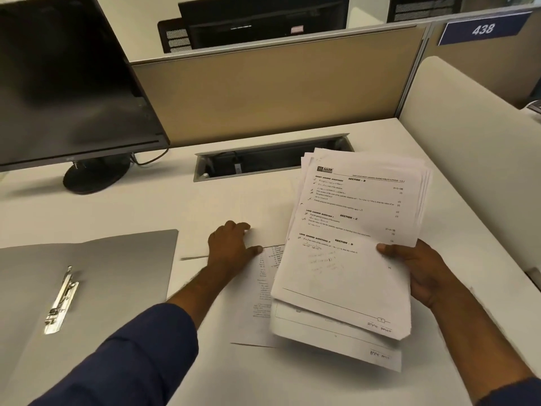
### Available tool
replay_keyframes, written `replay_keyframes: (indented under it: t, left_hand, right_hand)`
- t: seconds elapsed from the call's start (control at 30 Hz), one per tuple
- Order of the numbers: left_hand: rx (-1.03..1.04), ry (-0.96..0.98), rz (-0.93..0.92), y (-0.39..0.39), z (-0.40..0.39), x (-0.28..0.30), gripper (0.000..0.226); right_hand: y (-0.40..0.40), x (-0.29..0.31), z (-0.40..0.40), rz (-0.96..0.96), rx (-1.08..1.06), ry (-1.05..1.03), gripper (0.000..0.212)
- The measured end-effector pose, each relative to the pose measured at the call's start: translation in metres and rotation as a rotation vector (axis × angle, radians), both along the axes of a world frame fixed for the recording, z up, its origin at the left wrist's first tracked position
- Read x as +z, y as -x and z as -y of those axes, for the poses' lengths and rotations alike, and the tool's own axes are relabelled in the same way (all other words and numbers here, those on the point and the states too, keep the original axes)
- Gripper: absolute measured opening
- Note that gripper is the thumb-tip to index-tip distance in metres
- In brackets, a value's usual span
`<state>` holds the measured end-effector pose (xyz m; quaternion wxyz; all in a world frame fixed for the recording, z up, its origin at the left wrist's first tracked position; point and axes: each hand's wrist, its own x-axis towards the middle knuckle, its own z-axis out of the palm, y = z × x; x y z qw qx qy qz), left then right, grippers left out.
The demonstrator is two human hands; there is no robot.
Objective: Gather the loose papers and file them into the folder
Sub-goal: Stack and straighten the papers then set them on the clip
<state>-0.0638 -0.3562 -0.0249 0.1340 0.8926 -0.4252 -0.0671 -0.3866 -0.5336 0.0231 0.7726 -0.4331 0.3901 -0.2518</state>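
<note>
My right hand (421, 271) pinches the uneven stack of printed white papers (351, 244); left hand (232, 247), fingers loose, presses one flat sheet (257, 297) — the stack could fan and slip.

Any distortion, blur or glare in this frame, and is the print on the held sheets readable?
Head view: wide-angle bowing bends the partition and desk edge; section headings on the paper stack read, fine print is soft; the folder clip glints; the monitor is dark, free of glare.
</note>
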Motion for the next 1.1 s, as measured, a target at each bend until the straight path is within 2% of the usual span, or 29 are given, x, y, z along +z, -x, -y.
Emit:
replay_keyframes:
  t: [0.07, 0.2, 0.23, 0.3, 0.37, 0.53, 0.57, 0.63, 0.7, 0.77, 0.93, 0.97, 1.1]
  left_hand:
    - [-0.042, -0.015, 0.04, 0.007, -0.003, -0.001, 0.056]
    - [-0.105, -0.065, 0.251, 0.01, -0.009, 0.0, 0.027]
    - [-0.119, -0.063, 0.277, 0.009, -0.011, 0.0, 0.027]
    - [-0.116, -0.045, 0.282, 0.006, -0.014, 0.002, 0.029]
    - [-0.054, 0.016, 0.203, 0.004, -0.013, 0.01, 0.024]
    - [0.197, 0.446, -0.135, -0.01, 0.0, 0.067, 0.021]
    - [0.248, 0.544, -0.275, -0.015, 0.0, 0.08, 0.021]
    - [0.322, 0.702, -0.732, -0.025, -0.003, 0.101, 0.019]
    - [0.312, 0.766, -1.132, -0.029, -0.009, 0.109, 0.021]
    - [0.28, 0.759, -1.268, -0.031, -0.016, 0.101, 0.026]
    - [0.344, 0.653, -1.329, -0.025, -0.033, 0.059, 0.029]
    - [0.378, 0.606, -1.282, -0.022, -0.036, 0.052, 0.027]
    - [0.468, 0.315, -0.9, -0.004, -0.044, 0.032, 0.019]
  right_hand:
    - [0.0, 0.0, -0.002, 0.002, -0.005, -0.008, 0.037]
    - [0.001, 0.004, -0.008, 0.003, -0.02, -0.01, 0.039]
    - [0.002, 0.006, -0.009, -0.003, -0.024, -0.01, 0.041]
    - [0.004, 0.007, -0.01, -0.012, -0.042, -0.013, 0.042]
    - [0.006, 0.01, -0.009, -0.015, -0.069, -0.021, 0.041]
    - [0.013, 0.013, -0.004, 0.0, -0.141, -0.041, 0.045]
    - [0.013, 0.013, -0.004, 0.005, -0.156, -0.046, 0.046]
    - [0.012, 0.012, -0.004, 0.016, -0.176, -0.057, 0.048]
    - [0.011, 0.01, -0.005, 0.024, -0.185, -0.066, 0.049]
    - [0.009, 0.01, -0.006, 0.02, -0.189, -0.069, 0.049]
    - [0.006, 0.011, -0.008, 0.002, -0.161, -0.074, 0.054]
    - [0.007, 0.01, -0.007, -0.006, -0.146, -0.074, 0.053]
    - [0.009, 0.004, -0.005, -0.056, -0.123, -0.068, 0.046]
